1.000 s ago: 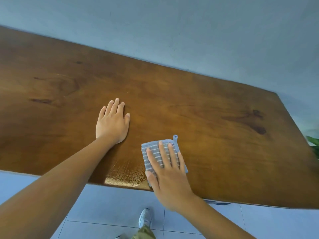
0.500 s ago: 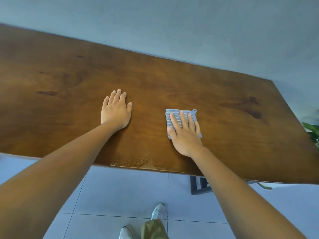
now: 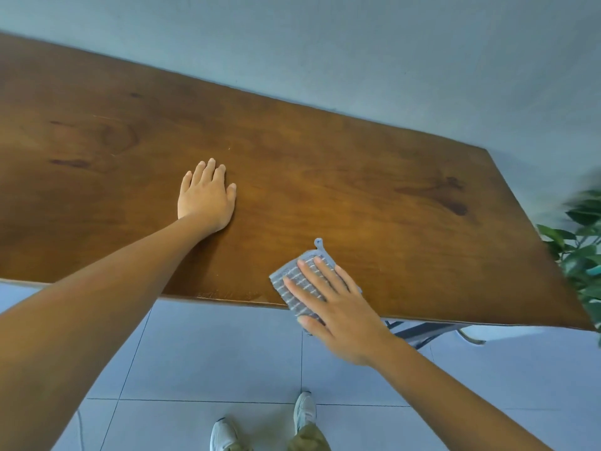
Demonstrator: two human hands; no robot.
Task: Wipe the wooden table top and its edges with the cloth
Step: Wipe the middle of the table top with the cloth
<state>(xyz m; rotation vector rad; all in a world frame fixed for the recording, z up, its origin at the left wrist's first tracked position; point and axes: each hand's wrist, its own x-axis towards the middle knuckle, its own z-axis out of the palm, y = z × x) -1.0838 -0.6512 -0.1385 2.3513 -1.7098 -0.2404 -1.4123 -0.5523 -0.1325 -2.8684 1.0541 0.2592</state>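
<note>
Flat-fingered, my right hand presses the cloth over the worktop's near edge, grasping nothing; my left hand rests spread. Edge wiping looks underway; next, slide along it.

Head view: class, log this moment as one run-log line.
right hand: flat on cloth at table near edge | left hand: flat on top | wiping underway

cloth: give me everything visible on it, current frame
The cloth is a small blue-grey square with pale stripes in a waffle-like weave and a hanging loop at its far corner. It lies flat at the near edge of the wooden table, one corner overhanging. The right hand presses it with straight, spread fingers, covering much of it.
</note>
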